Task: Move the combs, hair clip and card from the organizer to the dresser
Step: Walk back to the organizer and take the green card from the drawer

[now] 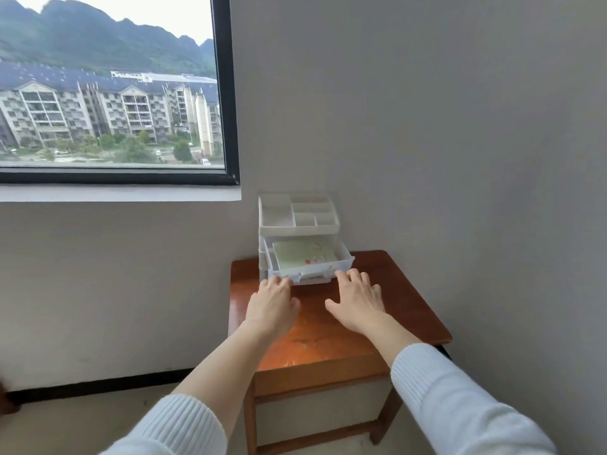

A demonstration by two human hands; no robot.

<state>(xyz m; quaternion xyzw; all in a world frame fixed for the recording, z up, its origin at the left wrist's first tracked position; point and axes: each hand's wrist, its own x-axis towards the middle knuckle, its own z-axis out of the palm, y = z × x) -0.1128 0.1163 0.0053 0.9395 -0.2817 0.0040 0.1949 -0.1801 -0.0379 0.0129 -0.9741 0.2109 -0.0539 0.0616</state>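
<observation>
Where the room corner meets the window wall, head view, one entry per item.

Item: organizer (297, 224), white plastic, with a compartment tray on top that looks bare and drawers beneath. It stands at the far edge of the dresser (387, 290), a small reddish wooden surface, close against the wall.

Item: drawer (343, 257), pulled out toward the person and overhanging the organizer's front.

Item: card (303, 257), pale green with small red marks, lying flat in the drawer. No combs or hair clip can be made out; they may sit under the card or in another drawer, which cannot be told.

Item: left hand (272, 300), fingers loosely curled, tips at the drawer's front left corner, holding nothing.

Item: right hand (356, 300), fingers spread wide and flat, tips at the drawer's front right corner, holding nothing. White ribbed sleeves on both forearms.

Risks, as judged:
- The organizer looks light. A further pull on the drawer could drag the whole unit forward or tip it, since the weight is already out in front.
- A drawer drawn past its stop would drop onto the surface and spill its contents.
- The card lies flat against the drawer floor, so fingertips may slide over it instead of lifting an edge; bending it is likely if it is pinched hard.
</observation>
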